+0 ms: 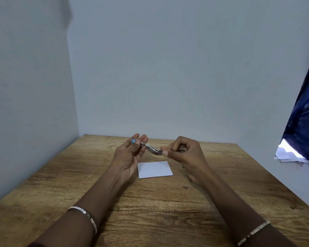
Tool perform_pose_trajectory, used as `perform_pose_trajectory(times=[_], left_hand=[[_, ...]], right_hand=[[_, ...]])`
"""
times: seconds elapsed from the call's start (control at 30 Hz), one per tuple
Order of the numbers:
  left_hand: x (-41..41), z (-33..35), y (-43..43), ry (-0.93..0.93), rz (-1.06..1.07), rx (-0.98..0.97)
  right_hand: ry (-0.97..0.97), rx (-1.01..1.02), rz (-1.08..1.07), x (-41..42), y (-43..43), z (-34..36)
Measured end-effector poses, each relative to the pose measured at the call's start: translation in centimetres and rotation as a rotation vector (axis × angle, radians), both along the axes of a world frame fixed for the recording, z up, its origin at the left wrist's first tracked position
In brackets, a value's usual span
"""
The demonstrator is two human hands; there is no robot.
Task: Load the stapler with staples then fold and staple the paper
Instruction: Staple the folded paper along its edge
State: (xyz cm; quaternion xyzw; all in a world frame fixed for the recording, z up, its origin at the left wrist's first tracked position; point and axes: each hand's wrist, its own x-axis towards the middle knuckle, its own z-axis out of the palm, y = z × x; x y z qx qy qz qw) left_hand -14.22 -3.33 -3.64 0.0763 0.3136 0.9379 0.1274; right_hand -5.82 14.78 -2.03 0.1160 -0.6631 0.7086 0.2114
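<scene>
Left hand (128,157) grips stapler (151,148) at blue end; right hand (187,152) pinches other end. Risk: staples could misalign and drop onto paper (155,170) below fingers.

Single wide head-worn view, forward and down, close over the table (61,184).

Left hand (130,154) holds small stapler (149,147) above wooden table (61,184), blue end at fingertips. Right hand (184,152) pinches its other end. White paper (154,169) flat on table below, between the wrists.
</scene>
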Motion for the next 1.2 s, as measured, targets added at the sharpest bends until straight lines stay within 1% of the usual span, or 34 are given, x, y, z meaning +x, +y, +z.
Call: perform_pose_trajectory(times=[0.07,0.13,0.2,0.27,0.37,0.47,0.57,0.67,0.8,0.93,1.2], left_hand=[[0.0,0.1,0.1,0.045,-0.009,-0.047],[0.2,0.3,0.2,0.087,-0.037,-0.077],[0.4,0.3,0.3,0.115,-0.076,-0.066],[0.7,0.5,0.3,0.131,-0.113,-0.035],[0.9,0.7,0.3,0.137,-0.136,-0.015],[1.1,0.8,0.4,0.154,-0.166,-0.010],[1.2,0.9,0.4,0.198,-0.232,-0.008],[1.3,1.1,0.2,0.238,-0.300,-0.002],[1.4,1.1,0.0,0.259,-0.328,-0.009],[1.7,1.0,0.3,0.259,-0.310,-0.093],[2.8,0.6,1.2,0.211,-0.275,-0.201]], right_hand=[[-0.025,0.287,-0.045,0.5,-0.7,0.4],[-0.069,0.494,-0.101,0.9,-1.4,0.6],[-0.049,0.606,-0.154,1.1,-1.9,0.8],[0.013,0.677,-0.186,1.3,-1.9,0.8],[0.068,0.718,-0.200,1.1,-1.8,0.4],[0.149,0.802,-0.228,1.0,-2.1,0.1],[0.253,0.856,-0.264,0.9,-2.4,0.0],[0.292,0.895,-0.276,0.9,-2.5,-0.1],[0.296,0.934,-0.301,0.8,-2.4,-0.2],[0.282,1.040,-0.358,0.9,-2.1,-0.1],[0.205,1.014,-0.314,0.5,-1.8,-0.1]])
